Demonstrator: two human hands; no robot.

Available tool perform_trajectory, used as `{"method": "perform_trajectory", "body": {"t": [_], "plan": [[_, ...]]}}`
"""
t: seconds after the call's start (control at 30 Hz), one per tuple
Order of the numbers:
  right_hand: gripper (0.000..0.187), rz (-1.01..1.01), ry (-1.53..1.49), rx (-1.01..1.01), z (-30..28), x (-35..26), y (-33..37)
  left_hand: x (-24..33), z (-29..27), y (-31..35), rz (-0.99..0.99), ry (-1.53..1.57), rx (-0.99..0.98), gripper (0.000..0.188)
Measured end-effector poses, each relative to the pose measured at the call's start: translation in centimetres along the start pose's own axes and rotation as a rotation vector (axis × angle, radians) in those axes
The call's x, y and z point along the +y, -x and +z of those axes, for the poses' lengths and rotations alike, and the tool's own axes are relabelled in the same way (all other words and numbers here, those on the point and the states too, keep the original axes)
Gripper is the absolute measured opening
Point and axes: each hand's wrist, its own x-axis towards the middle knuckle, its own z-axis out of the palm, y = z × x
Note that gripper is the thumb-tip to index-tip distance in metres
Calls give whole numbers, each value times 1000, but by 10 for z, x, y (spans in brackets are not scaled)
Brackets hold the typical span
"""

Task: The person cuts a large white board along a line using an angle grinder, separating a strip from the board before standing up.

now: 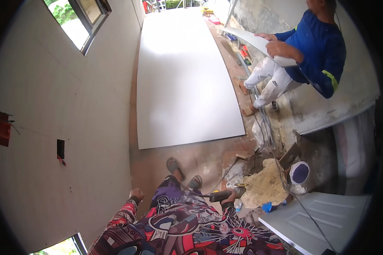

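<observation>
My right hand (pixel 230 196) grips a black corded power tool (pixel 219 196) beside my right hip; its exact kind is hard to make out. My left hand (pixel 137 194) hangs by the wall at my left side with its fingers curled in and nothing visible in them. In front of my feet, a large white sheet panel (pixel 187 85) lies flat on the floor and stretches toward the far end. At the right, a co-worker (pixel 315 51) in a blue top holds a smaller white panel piece (pixel 257 42) in both hands.
The left wall (pixel 93 127) has a window and cut-outs with wires. A crumpled tan sack (pixel 264 185), cables and a white-and-purple bucket (pixel 299 172) crowd the right. A white panelled door (pixel 319 219) leans at lower right. Tools (pixel 244 53) line the panel's right side.
</observation>
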Motion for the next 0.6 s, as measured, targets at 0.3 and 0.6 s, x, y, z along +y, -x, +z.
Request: {"method": "perform_trajectory", "body": {"t": [0.3,0.6], "plan": [[14,8,-10,62,66,-15,9,9,-4,-64,217,-283,74,37],[16,-26,2,-38,112,-23,11,80,-67,-103,213,72,107,32]]}}
